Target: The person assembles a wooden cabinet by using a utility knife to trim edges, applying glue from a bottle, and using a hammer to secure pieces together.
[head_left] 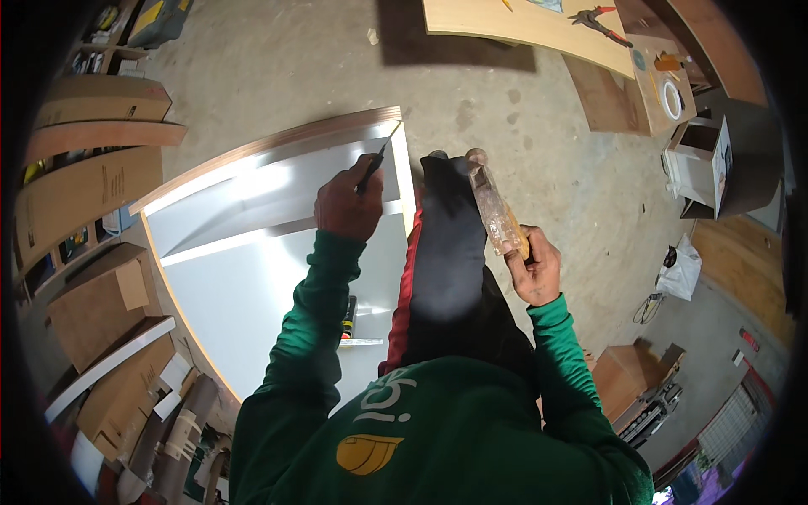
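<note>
My left hand (348,200) is closed around a slim tool with a black handle (370,175). Its thin dark tip points up toward the far right corner of a white-lined cabinet carcass (402,172) with wood-coloured edges. Whether the tip touches the edge I cannot tell. To the right of my dark-trousered leg (452,227), my right hand (536,268) grips the near end of a long, worn, brownish-clear bottle-like object (498,210). Its exact kind is unclear. A black and yellow tool (348,318) lies in the carcass, partly hidden by my left arm.
A light wooden tabletop (522,21) at the far side bears red-handled snips (599,21). Cardboard boxes (88,194) and shelves line the left. A small white cabinet (703,160) and a white bag (680,268) stand at the right on the concrete floor (589,194).
</note>
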`<state>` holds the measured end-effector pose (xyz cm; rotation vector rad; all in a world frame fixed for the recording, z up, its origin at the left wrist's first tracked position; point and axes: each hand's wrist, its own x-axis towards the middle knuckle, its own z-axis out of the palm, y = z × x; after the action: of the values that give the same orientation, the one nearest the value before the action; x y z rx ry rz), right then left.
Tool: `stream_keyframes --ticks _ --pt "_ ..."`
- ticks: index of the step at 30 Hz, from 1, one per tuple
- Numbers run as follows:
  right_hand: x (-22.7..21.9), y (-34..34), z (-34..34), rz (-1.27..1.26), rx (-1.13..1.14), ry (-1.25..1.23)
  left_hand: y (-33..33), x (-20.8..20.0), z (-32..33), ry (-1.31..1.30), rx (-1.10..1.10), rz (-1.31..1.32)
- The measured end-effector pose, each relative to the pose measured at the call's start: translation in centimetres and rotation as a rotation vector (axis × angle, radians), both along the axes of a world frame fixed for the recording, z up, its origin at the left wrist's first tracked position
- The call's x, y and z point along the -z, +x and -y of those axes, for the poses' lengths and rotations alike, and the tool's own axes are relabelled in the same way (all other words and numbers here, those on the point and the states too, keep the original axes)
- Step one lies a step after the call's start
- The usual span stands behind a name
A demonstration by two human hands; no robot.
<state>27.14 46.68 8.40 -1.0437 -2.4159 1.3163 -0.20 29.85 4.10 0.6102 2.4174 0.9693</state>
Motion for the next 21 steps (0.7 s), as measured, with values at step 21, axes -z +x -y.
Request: stream_keyframes --ticks 21 --pt "0.1 -0.9 -0.4 0.025 0.008 -0.133 1.5 1.2 -0.2 -0.008 -0.072 -0.105"
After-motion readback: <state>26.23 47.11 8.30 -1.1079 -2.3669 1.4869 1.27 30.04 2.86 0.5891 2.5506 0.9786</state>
